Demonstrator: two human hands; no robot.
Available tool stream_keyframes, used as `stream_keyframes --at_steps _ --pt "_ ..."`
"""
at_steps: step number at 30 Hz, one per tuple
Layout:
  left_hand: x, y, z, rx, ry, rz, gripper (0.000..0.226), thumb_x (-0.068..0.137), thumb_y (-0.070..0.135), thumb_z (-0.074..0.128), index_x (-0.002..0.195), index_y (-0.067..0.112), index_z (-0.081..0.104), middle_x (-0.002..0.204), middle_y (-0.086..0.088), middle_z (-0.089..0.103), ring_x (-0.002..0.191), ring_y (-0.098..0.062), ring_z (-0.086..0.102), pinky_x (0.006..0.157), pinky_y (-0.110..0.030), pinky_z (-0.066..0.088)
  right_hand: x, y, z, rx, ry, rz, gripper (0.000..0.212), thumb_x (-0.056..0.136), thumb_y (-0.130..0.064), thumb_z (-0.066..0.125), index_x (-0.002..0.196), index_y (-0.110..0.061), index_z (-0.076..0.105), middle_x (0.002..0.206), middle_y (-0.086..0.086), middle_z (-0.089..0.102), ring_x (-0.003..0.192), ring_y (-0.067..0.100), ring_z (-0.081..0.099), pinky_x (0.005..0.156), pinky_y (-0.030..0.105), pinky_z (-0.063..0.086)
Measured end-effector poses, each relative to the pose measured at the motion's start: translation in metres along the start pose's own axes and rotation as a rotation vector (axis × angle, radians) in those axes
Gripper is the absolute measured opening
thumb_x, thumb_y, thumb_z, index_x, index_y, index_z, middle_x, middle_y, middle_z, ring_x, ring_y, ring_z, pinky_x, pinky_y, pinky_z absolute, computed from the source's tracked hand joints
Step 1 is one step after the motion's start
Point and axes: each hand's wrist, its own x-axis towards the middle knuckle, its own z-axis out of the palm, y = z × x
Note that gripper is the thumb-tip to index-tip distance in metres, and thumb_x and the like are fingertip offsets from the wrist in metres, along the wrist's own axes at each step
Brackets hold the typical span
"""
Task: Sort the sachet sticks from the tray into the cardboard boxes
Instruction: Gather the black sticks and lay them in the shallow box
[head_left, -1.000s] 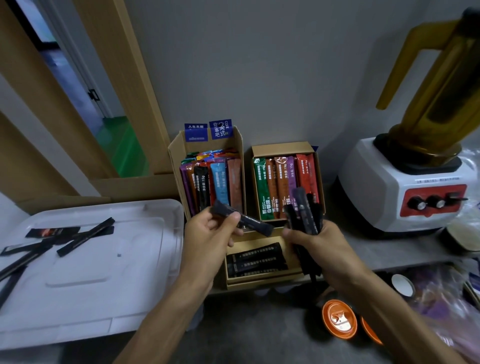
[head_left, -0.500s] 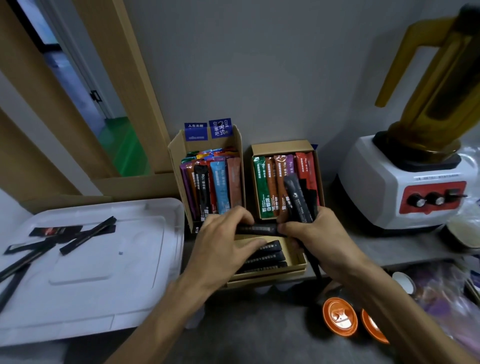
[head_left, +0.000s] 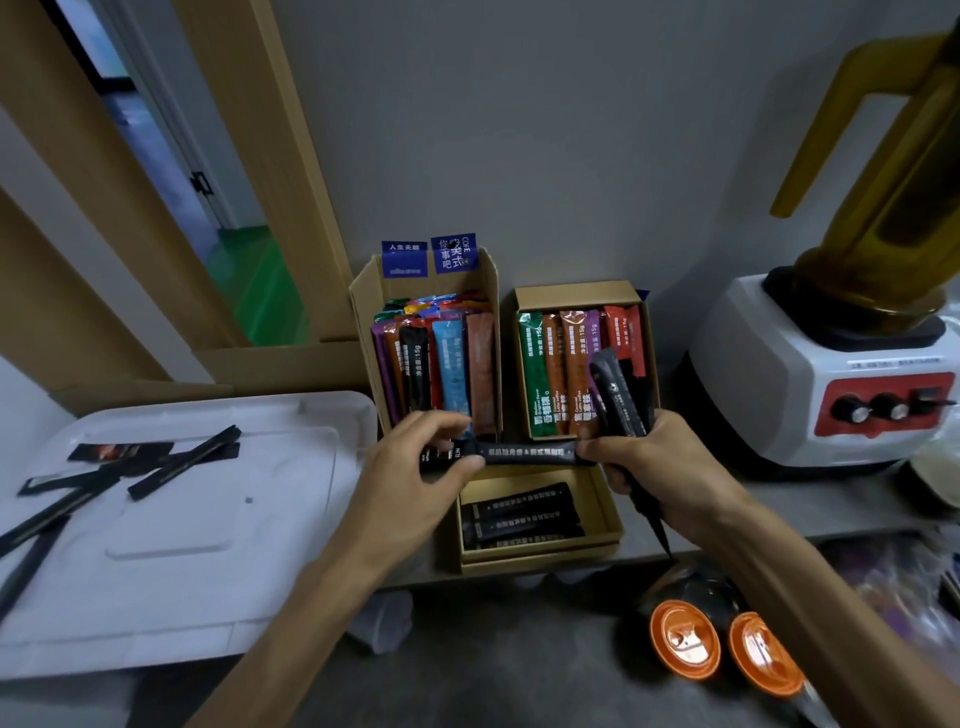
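Observation:
A black sachet stick (head_left: 530, 453) lies level between my hands, just above the low cardboard box (head_left: 602, 512), which holds three black sticks. My left hand (head_left: 415, 478) pinches its left end. My right hand (head_left: 660, 467) touches its right end with the thumb while gripping a bundle of black sticks (head_left: 621, 400) that points up and down out of the fist. Several more black sticks (head_left: 182, 460) lie on the white tray (head_left: 218, 571) at the left. Two upright cardboard boxes (head_left: 488, 291) (head_left: 576, 293) behind hold coloured sticks.
A white blender base with a red panel and an amber jug (head_left: 841, 364) stands at the right. Two orange-lidded cups (head_left: 685, 639) sit below the shelf edge. A wooden door frame (head_left: 270, 182) rises behind the tray, and a grey wall backs the boxes.
My left hand brought the single black stick from a tilt to level, above the low box's back edge. My right thumb now meets its right end. The bundle stayed in my right hand.

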Motion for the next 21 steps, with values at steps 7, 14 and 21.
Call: stream_keyframes --at_steps 7,14,21 --pt "0.009 0.011 0.012 0.076 -0.209 -0.042 0.007 0.088 0.033 0.071 0.094 0.032 0.071 0.094 0.015 0.061 0.094 0.002 0.054 0.081 -0.018 0.047 0.001 0.002 0.010 0.147 0.012 -0.080 0.014 0.086 -0.004 0.072 0.099 -0.006 0.066 0.074 0.001 0.065 0.056 0.008 0.057 0.052 0.020 0.048" --pt "0.007 0.022 0.028 -0.661 -0.060 -0.384 0.009 0.093 0.013 0.065 0.098 0.007 0.068 0.075 -0.007 0.069 0.067 -0.015 0.063 0.053 -0.018 0.045 -0.003 0.019 0.024 0.079 0.041 -0.107 0.020 0.080 -0.017 0.081 0.097 -0.011 0.071 0.090 0.014 0.073 0.076 0.037 0.067 0.072 0.047 0.061" --pt "0.004 0.019 0.029 -0.625 -0.062 -0.435 0.012 0.094 0.023 0.065 0.100 0.013 0.067 0.081 -0.004 0.073 0.068 -0.014 0.066 0.053 -0.018 0.043 0.001 0.023 0.024 -0.064 0.101 -0.110 0.008 0.087 -0.010 0.074 0.092 -0.008 0.069 0.078 0.011 0.070 0.071 0.022 0.066 0.064 0.034 0.054"
